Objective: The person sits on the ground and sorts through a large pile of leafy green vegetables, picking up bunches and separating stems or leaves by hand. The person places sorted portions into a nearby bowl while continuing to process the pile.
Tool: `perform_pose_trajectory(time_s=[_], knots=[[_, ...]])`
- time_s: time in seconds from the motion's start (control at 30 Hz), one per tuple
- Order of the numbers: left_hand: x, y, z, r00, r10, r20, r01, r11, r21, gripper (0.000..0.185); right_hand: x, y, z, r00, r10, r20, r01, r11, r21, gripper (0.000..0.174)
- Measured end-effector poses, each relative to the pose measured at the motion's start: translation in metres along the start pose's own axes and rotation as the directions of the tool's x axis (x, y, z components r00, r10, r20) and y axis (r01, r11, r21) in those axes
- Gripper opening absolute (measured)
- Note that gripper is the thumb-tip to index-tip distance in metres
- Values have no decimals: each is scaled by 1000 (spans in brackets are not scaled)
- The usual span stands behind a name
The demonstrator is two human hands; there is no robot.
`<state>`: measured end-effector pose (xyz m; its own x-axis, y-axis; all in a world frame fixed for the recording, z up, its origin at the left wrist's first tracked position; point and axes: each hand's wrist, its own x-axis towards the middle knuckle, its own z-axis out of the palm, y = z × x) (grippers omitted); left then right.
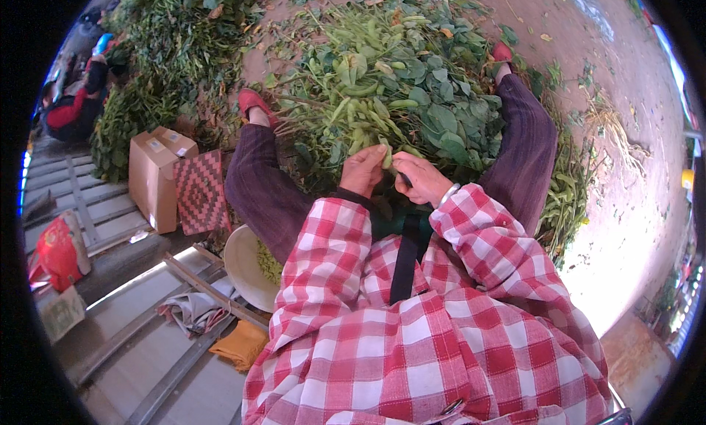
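My left hand point(361, 171) pinches a green bean pod point(388, 155) between thumb and fingertips. Close beside it, my right hand point(422, 178) grips a small tool with a dark handle point(406, 179); its working end is hidden, so its kind cannot be told. The right fingers are at the pod, whether touching it is unclear. Just beyond both hands lies a heap of cut bean plants point(353, 88) with leaves and plump pods, between my outstretched legs. By my left thigh stands a pale bucket point(238, 268) with shelled green beans point(268, 264) in it.
On the left are a cardboard box point(151, 174), a woven red-and-black mat point(201, 193), a metal-framed slatted surface point(160, 348), an orange cloth point(241, 345) and a red bag point(58, 251). Another plant heap point(182, 44) lies far left, near a seated person point(71, 113).
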<state>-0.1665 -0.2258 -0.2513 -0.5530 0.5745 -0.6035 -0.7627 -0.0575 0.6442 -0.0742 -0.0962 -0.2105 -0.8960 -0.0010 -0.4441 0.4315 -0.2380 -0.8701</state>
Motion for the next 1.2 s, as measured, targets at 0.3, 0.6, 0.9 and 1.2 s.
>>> perform_pose_trajectory(time_s=[0.3, 0.6, 0.9, 1.2], knots=[[12, -5, -21, 929, -121, 350, 242, 914, -325, 17, 5, 2, -11, 924, 261, 279, -370, 792, 486, 14], [0, 7, 6, 994, -68, 80, 48, 973, 226, 17, 1, 10, -7, 969, 244, 45, -245, 913, 327, 19], [-2, 0, 3, 990, -15, 140, 25, 997, -75, 17, 2, 25, -9, 955, 176, 237, -293, 653, 698, 21], [7, -11, 15, 990, 13, -138, -25, 996, -83, 27, 8, 33, 9, 974, 76, -215, -21, 968, 249, 21]])
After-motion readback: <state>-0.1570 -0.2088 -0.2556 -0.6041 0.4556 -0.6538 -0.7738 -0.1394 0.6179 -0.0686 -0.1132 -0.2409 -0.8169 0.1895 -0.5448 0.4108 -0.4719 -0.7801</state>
